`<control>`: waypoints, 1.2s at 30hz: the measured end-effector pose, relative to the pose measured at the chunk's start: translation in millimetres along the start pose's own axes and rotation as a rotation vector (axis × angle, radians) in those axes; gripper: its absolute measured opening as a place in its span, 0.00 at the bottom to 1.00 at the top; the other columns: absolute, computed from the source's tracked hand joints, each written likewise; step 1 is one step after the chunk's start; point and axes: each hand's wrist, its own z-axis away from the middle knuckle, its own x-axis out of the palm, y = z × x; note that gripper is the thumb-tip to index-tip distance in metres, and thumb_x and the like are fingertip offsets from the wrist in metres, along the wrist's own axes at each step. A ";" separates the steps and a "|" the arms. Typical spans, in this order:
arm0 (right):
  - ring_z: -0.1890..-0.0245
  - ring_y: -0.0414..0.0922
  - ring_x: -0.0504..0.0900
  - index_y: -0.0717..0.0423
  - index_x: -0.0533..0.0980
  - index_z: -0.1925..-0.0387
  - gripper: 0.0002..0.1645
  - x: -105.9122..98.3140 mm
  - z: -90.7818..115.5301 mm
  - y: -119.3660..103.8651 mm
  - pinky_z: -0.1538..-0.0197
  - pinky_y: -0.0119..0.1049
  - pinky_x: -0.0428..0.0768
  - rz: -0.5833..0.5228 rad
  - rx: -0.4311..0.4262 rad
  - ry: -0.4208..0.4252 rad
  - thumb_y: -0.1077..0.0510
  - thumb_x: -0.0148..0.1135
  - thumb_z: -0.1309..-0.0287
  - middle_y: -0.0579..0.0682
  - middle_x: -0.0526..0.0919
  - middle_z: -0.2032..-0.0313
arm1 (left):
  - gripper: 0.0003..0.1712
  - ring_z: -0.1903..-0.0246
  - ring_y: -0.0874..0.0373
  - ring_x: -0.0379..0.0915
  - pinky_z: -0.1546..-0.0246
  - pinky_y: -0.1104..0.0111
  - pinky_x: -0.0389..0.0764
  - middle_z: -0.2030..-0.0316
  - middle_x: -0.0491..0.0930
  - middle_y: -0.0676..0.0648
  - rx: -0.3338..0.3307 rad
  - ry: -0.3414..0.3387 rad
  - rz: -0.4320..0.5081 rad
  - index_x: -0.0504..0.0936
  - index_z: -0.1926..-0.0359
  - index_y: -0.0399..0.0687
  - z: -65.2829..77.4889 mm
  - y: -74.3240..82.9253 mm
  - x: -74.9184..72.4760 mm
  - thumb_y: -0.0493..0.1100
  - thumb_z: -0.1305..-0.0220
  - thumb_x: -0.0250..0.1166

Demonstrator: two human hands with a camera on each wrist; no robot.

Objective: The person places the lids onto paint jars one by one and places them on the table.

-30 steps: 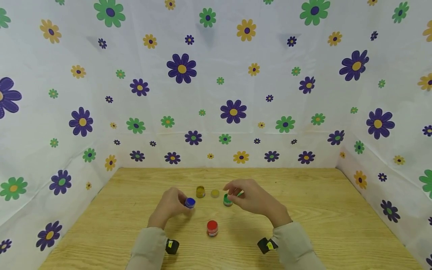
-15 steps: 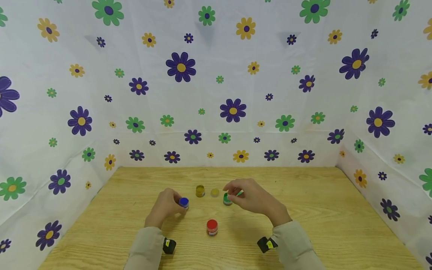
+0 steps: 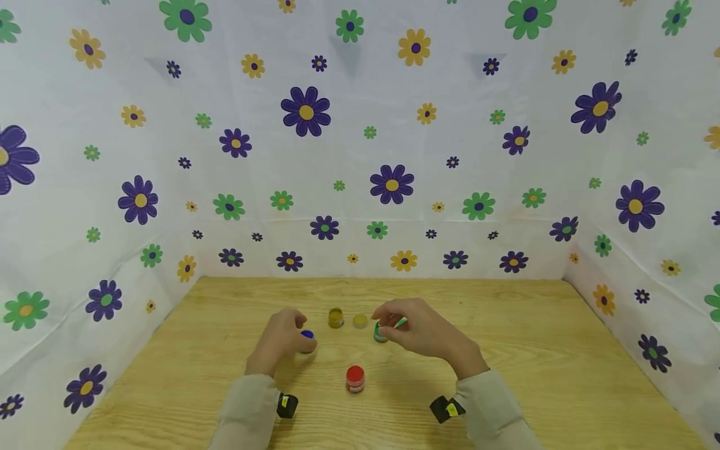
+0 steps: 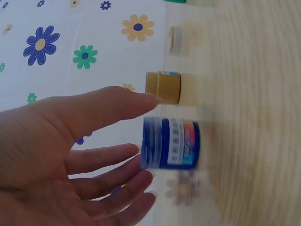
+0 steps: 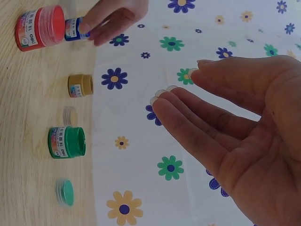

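Note:
A blue paint jar with its lid on stands upright on the wooden table. My left hand is right at it; in the left wrist view the thumb and fingers are spread apart beside the jar, not gripping it. Over the green paint jar hovers my right hand, fingers loosely bent and holding nothing. The right wrist view shows that green jar uncapped, its green lid lying beside it. A yellow-ochre jar stands uncapped between the hands, with a yellow lid to its right.
A red paint jar with its lid on stands nearer to me, between the forearms. White flower-printed cloth hangs behind and along both sides of the table.
The blue jar was held and carried left, then set down; my left fingers have loosened from it. My right hand has stayed over the green jar.

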 end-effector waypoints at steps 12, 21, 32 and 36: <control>0.59 0.38 0.82 0.51 0.78 0.51 0.14 1.4 0.3 -1.9 0.55 0.29 0.81 -0.005 0.039 -0.008 0.59 0.60 0.38 0.42 0.84 0.60 | 0.30 0.58 0.49 0.76 0.56 0.56 0.79 0.56 0.79 0.40 -0.024 0.006 -0.033 0.77 0.52 0.33 -31.2 24.2 21.2 0.42 0.56 0.77; 0.60 0.39 0.82 0.53 0.79 0.53 0.12 1.4 1.5 -2.0 0.56 0.31 0.82 -0.029 0.011 -0.007 0.58 0.60 0.38 0.45 0.85 0.62 | 0.29 0.61 0.51 0.74 0.59 0.58 0.79 0.58 0.79 0.41 -0.063 -0.019 -0.075 0.77 0.56 0.35 -46.7 32.8 32.0 0.43 0.58 0.77; 0.59 0.40 0.82 0.52 0.79 0.53 0.12 1.4 1.1 0.7 0.56 0.30 0.81 -0.047 0.040 -0.025 0.58 0.59 0.37 0.46 0.84 0.60 | 0.21 0.65 0.52 0.75 0.65 0.60 0.78 0.63 0.81 0.41 -0.018 0.028 -0.074 0.79 0.61 0.34 -57.6 33.9 43.6 0.38 0.57 0.76; 0.60 0.41 0.82 0.53 0.78 0.52 0.12 4.2 0.0 3.4 0.56 0.31 0.81 -0.041 0.042 -0.035 0.59 0.58 0.37 0.48 0.84 0.59 | 0.17 0.68 0.53 0.73 0.68 0.63 0.76 0.66 0.80 0.42 0.002 0.033 -0.076 0.80 0.65 0.36 -56.6 39.3 43.1 0.37 0.57 0.75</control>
